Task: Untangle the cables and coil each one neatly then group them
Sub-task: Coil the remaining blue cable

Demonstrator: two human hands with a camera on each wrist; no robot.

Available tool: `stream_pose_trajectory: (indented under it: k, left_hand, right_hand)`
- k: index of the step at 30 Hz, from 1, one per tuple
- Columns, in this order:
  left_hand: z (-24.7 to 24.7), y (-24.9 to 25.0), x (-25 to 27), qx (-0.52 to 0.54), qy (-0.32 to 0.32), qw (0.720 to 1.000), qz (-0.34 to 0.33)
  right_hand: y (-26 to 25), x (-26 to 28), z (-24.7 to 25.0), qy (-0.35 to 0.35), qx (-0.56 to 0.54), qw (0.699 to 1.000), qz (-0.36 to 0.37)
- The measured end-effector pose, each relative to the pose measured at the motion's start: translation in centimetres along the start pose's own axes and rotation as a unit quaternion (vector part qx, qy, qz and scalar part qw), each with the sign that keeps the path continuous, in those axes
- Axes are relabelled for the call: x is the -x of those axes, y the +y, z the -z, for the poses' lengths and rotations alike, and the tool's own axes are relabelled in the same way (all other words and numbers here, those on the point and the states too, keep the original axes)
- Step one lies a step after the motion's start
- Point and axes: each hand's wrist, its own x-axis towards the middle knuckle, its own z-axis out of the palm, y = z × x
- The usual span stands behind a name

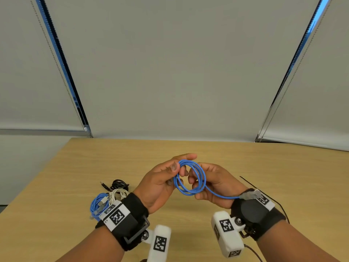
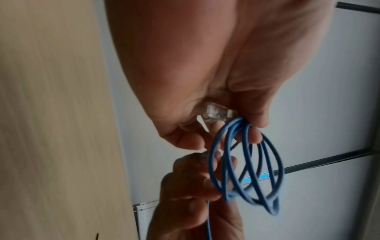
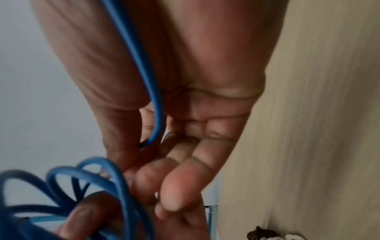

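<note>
Both hands hold a blue network cable (image 1: 188, 193) wound into a small coil above the table. My left hand (image 1: 181, 163) pinches the coil's top between thumb and fingers. One clear plug (image 2: 218, 112) lies against that hand's fingers, beside the blue loops (image 2: 210, 162). My right hand (image 1: 194, 187) grips the coil's lower right side, fingers through the loops. The loose tail (image 3: 141, 65) runs across the right palm, and the second clear plug (image 1: 249, 195) rests on the right wrist strap. The coil (image 3: 121, 186) looks blurred in the right wrist view.
On the wooden table (image 1: 245, 161), by my left wrist, lie a coiled blue cable (image 1: 98, 204), a white cable (image 1: 119, 193) and a black cable (image 1: 119, 184) close together. A thin black wire (image 1: 264, 193) trails across the table to the right of my right wrist.
</note>
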Motion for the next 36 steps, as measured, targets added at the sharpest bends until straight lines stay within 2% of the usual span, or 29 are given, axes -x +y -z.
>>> stream_pose_trajectory:
  k: [2, 5, 7, 8, 11, 12, 14, 16, 18, 19, 23, 26, 28, 30, 33, 36]
  left_hand:
    - [-0.3, -0.1, -0.3, 0.021, 0.035, 0.999, -0.007]
    - [-0.1, 0.3, -0.9, 0.049, 0.12, 0.991, -0.028]
    - [0.3, 0.4, -1.2, -0.003, 0.182, 0.983, -0.031]
    - [0.6, 0.3, -1.3, -0.034, 0.212, 0.976, -0.028]
    - [1.2, -0.3, -1.6, -0.085, 0.29, 0.953, -0.015]
    - [1.5, -0.5, -1.7, -0.091, 0.31, 0.946, -0.01]
    - [1.9, -0.9, -1.9, -0.115, 0.332, 0.936, -0.006]
    - [2.0, -1.4, -1.9, -0.148, 0.332, 0.932, -0.006]
    - [1.7, -2.0, -1.7, -0.169, 0.319, 0.932, -0.006]
    - [1.4, -2.2, -1.6, -0.17, 0.306, 0.937, -0.006]
    - [-0.1, -3.0, -1.1, -0.149, 0.224, 0.963, -0.022]
    - [0.0, -3.1, -0.9, -0.173, 0.198, 0.964, -0.025]
    - [0.5, -3.1, -0.9, -0.228, 0.211, 0.95, -0.029]
    - [1.2, -3.0, -1.0, -0.317, 0.216, 0.923, -0.029]
    - [2.7, -2.7, -0.9, -0.387, 0.25, 0.888, -0.013]
    - [4.0, -2.5, -0.6, -0.391, 0.261, 0.882, 0.026]
  right_hand:
    - [1.0, -0.2, 0.3, 0.009, -0.029, 0.999, -0.02]
    - [2.9, -0.4, 1.2, 0.101, -0.038, 0.992, -0.067]
    - [4.6, -0.2, 1.9, 0.157, 0.034, 0.981, -0.105]
    - [5.4, -0.1, 2.1, 0.162, 0.085, 0.974, -0.131]
    - [7.1, 0.5, 2.1, 0.113, 0.218, 0.946, -0.212]
    - [7.3, 0.5, 1.8, 0.105, 0.249, 0.94, -0.21]
    - [7.0, 0.3, 1.3, 0.145, 0.31, 0.93, -0.13]
    - [5.7, -0.1, 0.5, 0.207, 0.362, 0.909, -0.003]
    - [4.3, -0.6, -0.7, 0.197, 0.353, 0.911, 0.085]
    - [3.7, -0.8, -1.3, 0.178, 0.344, 0.916, 0.102]
    - [2.8, -1.5, -2.5, 0.154, 0.354, 0.92, 0.067]
    - [2.8, -1.1, -2.7, 0.161, 0.186, 0.969, 0.038]
    - [2.7, -0.7, -2.5, 0.146, 0.088, 0.985, 0.026]
    - [2.4, -0.5, -2.3, 0.134, 0.041, 0.99, 0.014]
    - [2.1, -0.3, -1.5, 0.15, 0.047, 0.987, 0.011]
    - [2.1, 0.1, -0.6, 0.138, 0.112, 0.984, 0.015]
